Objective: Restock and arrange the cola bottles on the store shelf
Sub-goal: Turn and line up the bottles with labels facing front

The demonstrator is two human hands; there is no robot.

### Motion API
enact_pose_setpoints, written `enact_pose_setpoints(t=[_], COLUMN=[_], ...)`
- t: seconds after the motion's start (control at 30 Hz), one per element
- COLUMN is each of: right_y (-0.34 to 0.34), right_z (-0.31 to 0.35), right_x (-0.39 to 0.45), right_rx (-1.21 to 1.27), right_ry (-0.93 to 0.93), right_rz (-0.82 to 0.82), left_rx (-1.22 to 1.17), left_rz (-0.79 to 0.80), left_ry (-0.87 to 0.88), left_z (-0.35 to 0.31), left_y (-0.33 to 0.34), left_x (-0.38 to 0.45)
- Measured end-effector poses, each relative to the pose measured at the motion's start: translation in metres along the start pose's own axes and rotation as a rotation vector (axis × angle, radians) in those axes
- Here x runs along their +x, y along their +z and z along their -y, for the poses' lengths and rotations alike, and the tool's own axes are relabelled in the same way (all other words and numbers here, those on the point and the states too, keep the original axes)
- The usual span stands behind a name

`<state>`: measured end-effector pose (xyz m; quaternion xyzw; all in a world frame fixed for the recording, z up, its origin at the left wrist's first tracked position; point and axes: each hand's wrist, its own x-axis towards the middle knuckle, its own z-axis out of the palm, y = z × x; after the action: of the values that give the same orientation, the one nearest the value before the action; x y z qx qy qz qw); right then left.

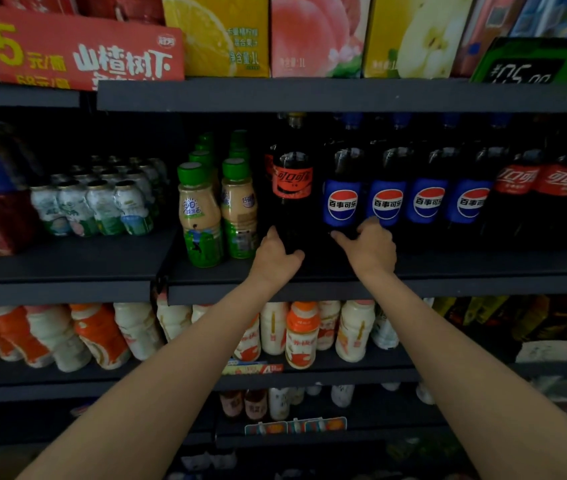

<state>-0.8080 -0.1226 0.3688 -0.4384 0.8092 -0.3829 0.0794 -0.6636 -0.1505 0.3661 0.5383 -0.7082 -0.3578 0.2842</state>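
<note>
1. Dark metal shelf (413, 268) carries colas at centre
2. Left hand (277, 256) grips the red-labelled dark plastic cola bottle (292, 188); right hand (370, 249) curls on the blue-labelled cola bottle (341, 202) at three o'clock
3. Arranging step; next, likely close their gap

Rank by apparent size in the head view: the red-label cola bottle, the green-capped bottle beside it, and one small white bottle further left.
1. Red-label cola bottle, held by the left hand.
2. Green-capped bottle.
3. Small white bottle.

Both forearms are bare to the frame edge, with no sleeves, watch or rings visible.
</note>
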Motion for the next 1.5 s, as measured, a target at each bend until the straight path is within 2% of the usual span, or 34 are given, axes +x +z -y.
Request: enact_pose_setpoints(t=[0.13, 0.27, 0.5, 0.7, 0.87, 1.07, 1.2, 1.33, 1.5], right_y=[0.006, 0.009, 0.007, 0.007, 0.008, -0.003, -0.011, -0.032, -0.071], right_z=[0.002, -0.001, -0.007, -0.008, -0.010, -0.004, -0.012, -0.014, -0.004], right_x=[0.000, 0.002, 0.008, 0.011, 0.011, 0.010, -0.007, -0.033, -0.063], right_rx=[-0.014, 0.053, 0.016, -0.005, 0.038, -0.031, 0.028, 0.075, 0.102], right_ry=[-0.044, -0.070, -0.157, -0.174, -0.153, -0.100, -0.121, -0.194, -0.346], right_rz=[0.051, 0.037, 0.064, 0.075, 0.078, 0.183, 0.127, 0.147, 0.174], left_rx=[-0.002, 0.032, 0.063, 0.111, 0.162, 0.251, 0.222, 0.090, 0.013], left_rz=[-0.019, -0.035, -0.062, -0.087, -0.043, -0.031, -0.154, -0.302, -0.295], left_ry=[-0.023, -0.017, -0.024, -0.027, -0.010, 0.106, 0.180, 0.271, 0.519], left_z=[0.000, 0.002, 0.001, -0.004, -0.004, 0.007, 0.014, 0.009, -0.010], left_y=[0.006, 0.011, 0.017, 0.024, 0.025, 0.018, 0.015, 0.012, 0.001], left_x=[0.003, 0.004, 0.002, -0.007, -0.015, -0.029, -0.039, -0.053, -0.079])
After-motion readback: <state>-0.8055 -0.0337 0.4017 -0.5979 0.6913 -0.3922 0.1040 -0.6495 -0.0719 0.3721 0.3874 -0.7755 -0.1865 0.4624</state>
